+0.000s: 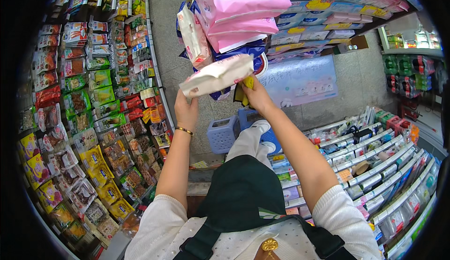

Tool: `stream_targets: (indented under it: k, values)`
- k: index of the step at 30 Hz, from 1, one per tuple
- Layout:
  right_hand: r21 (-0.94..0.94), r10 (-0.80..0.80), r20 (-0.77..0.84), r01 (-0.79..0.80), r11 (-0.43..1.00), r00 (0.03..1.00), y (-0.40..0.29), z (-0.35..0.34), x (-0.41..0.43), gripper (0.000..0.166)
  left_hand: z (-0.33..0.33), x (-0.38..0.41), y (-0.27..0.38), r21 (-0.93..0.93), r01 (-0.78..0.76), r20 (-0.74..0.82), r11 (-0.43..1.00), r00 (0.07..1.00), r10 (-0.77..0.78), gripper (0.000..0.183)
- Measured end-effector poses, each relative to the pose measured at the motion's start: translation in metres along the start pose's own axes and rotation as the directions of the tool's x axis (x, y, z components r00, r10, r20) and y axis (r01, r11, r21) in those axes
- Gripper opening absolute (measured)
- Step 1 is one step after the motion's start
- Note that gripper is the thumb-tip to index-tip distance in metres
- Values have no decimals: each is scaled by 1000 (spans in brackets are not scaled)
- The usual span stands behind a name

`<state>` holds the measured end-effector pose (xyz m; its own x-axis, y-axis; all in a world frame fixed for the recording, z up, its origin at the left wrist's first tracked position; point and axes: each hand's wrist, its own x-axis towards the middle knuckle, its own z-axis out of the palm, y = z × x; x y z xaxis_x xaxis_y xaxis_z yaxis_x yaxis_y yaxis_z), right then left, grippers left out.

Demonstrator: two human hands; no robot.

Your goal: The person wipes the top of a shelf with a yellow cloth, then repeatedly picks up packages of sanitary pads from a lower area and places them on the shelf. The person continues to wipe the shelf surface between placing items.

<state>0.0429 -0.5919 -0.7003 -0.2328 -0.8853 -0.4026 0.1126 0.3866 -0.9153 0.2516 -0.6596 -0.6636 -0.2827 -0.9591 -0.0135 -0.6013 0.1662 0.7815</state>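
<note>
My left hand (186, 109) grips the near left end of a white soft package (219, 75) with pink print, tilted up to the right. My right hand (256, 94) is at the package's right end and clasps a yellow and dark cloth (248, 86). Whether its fingers also grip the package is hard to tell. Just beyond the package rises a pile of pink plastic-wrapped packs (239, 17) with dark blue packs under them. A similar white package (194, 36) leans on the pile's left side.
Snack shelves (105, 94) run along my left. Shelves of toiletries (362, 168) stand at my right, with tissue packs (320, 6) beyond. My shoes (262, 126) rest on or beside blue plastic stools (222, 135). A printed floor mat (299, 80) lies ahead.
</note>
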Motion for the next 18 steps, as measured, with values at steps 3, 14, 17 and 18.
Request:
stream_targets:
  k: [3, 14, 17, 18]
  values:
    - [-32, 27, -2, -27, 999, 1000, 12, 0, 20, 45, 11, 7, -31, 39, 55, 23, 998, 998, -56, 38]
    - [-431, 175, -23, -168, 887, 984, -13, -4, 17, 46, 18, 29, -24, -324, 149, 59, 934, 989, -137, 51]
    - [-479, 196, -38, -190, 857, 980, -12, 1, 16, 46, 23, 34, -39, -245, 124, 65, 961, 992, -111, 59]
    - [-466, 180, -43, -179, 866, 983, -7, 1, 18, 46, 28, 36, -36, -229, 117, 65, 966, 992, -105, 61]
